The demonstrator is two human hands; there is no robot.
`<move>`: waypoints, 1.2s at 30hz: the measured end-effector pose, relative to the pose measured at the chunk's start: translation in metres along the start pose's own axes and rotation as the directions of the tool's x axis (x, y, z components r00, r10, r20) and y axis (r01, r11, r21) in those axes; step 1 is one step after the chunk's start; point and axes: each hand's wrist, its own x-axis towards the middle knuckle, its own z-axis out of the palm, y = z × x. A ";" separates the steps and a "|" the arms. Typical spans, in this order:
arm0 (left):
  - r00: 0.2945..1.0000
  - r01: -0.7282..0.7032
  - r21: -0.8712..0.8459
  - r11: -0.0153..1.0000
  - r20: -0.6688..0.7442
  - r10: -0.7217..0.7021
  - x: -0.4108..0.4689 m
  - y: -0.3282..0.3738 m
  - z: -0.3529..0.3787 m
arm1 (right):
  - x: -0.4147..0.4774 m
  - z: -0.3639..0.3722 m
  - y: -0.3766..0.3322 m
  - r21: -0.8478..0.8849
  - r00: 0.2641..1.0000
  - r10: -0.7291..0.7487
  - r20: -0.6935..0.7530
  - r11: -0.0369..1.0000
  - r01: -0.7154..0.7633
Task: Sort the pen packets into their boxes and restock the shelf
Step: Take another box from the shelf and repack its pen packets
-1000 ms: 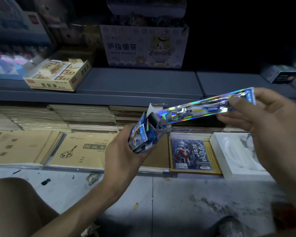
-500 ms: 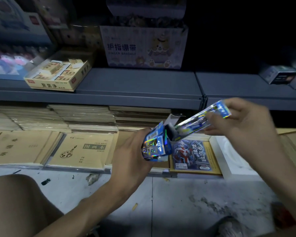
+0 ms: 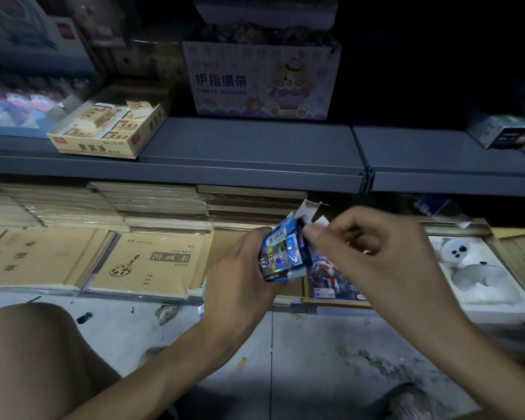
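Note:
My left hand grips a small blue holographic pen box with a barcode on its side, held at the middle of the view in front of the lower shelf. The box's white top flaps stand open. My right hand is at the box's open end, its thumb and fingers curled against the mouth. The shiny pen packet is out of sight, hidden inside the box or behind my fingers. A blue card pack lies on the lower shelf just behind the box.
A grey shelf above carries an eraser box, a "Finger Bandage" carton and small dark boxes. Stacks of brown notebooks fill the lower shelf at left; a white tray sits at right. My knee is low left.
The long shiny packet, sticking out to the upper right before, has slid down into the box. My right hand has followed it left and down to the box's mouth.

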 end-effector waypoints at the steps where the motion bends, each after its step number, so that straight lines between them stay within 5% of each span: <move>1: 1.000 -0.008 0.015 1.000 -0.008 0.008 0.000 0.000 0.000 | -0.004 0.005 -0.001 -0.046 1.000 0.016 0.024 0.999 -0.015; 6: 0.998 -0.066 0.123 0.990 0.001 0.066 0.001 -0.001 0.001 | -0.009 0.020 0.007 -0.287 1.000 0.021 0.007 0.958 -0.018; 18: 0.992 -0.092 0.175 0.980 -0.067 0.105 0.006 0.008 -0.005 | -0.003 0.003 0.000 0.047 0.998 0.052 0.033 0.997 -0.053; 28: 0.995 -0.018 0.064 0.998 -0.102 0.024 0.010 0.009 -0.014 | -0.001 -0.014 -0.010 0.368 0.982 0.002 -0.187 0.927 0.068; 36: 0.996 -0.036 0.083 0.996 -0.073 0.043 0.005 0.008 -0.008 | -0.004 0.004 -0.008 0.272 0.991 0.106 -0.080 0.959 -0.081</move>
